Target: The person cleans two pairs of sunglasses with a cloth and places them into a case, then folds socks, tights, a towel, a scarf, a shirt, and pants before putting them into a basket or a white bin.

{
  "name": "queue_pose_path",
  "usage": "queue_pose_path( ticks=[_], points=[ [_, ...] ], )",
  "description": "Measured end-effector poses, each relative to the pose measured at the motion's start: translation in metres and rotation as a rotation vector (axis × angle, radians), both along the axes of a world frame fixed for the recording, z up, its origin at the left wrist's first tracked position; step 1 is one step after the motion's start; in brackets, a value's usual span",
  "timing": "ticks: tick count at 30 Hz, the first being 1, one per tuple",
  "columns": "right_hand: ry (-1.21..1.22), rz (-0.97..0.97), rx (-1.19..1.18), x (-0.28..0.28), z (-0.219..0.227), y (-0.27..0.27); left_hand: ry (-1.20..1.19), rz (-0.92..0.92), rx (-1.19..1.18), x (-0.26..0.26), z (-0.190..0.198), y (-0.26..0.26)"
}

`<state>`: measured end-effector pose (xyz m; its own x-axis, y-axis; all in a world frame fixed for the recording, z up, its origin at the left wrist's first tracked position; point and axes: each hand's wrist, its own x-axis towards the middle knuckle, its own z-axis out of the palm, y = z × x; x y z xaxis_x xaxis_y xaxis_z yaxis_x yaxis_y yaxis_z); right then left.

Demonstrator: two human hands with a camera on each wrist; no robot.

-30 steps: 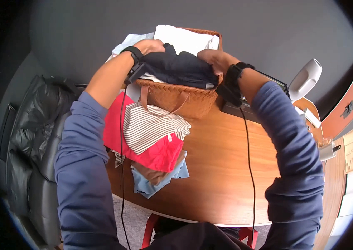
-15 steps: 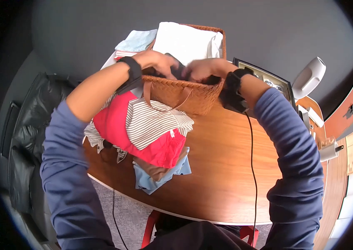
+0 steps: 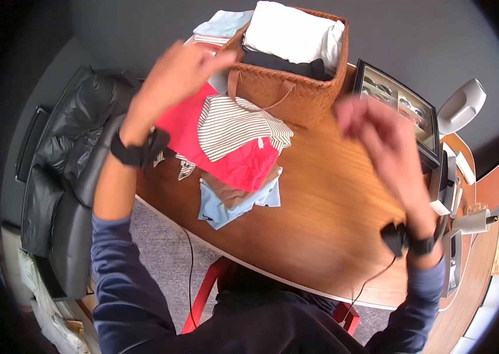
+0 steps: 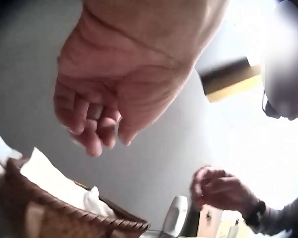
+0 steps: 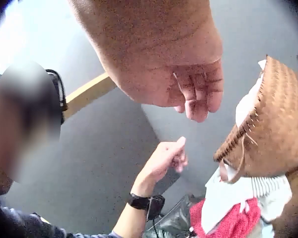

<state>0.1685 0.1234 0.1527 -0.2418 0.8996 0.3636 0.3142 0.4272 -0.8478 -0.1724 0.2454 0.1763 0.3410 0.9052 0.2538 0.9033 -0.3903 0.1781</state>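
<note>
My left hand hovers above the left side of the clothes pile, fingers loosely bent and holding nothing. Blurred by motion, my right hand is over the table right of the basket, its relaxed fingers free of any object. A woven brown basket with a leather handle contains folded white cloth and, along its near side, a dark garment. In front of it lie a red garment, a striped garment, a brown one and a light blue one, heaped together.
Pale blue folded cloth lies left of the basket. On the right are a glass-topped case with eyewear-like items, a white upright device and a white cup. A black leather couch stands beyond the wooden table's left edge.
Both hands were at the dark garment, then reached down into the basket. Now they have come out and moved apart, while the dark garment lies lower inside. The head view has shifted.
</note>
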Motion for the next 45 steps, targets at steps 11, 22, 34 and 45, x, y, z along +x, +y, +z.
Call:
queue_pose_path(
  ticks=[11,22,34,45],
  points=[
    [0.176,-0.12,-0.466,0.071,-0.116,-0.18,-1.39,0.136,-0.628,-0.007,-0.152,-0.038],
    [0.383,-0.142,-0.321,0.037,-0.121,-0.151,-0.43,-0.396,-0.071,0.185,-0.128,-0.105],
    [0.28,-0.174,-0.421,0.059,-0.153,-0.16,-0.105,-0.095,0.29,0.087,-0.139,-0.165],
    [0.419,-0.065,-0.548,0.054,-0.164,-0.167,-0.439,0.101,0.194,0.02,-0.089,-0.121]
  ],
)
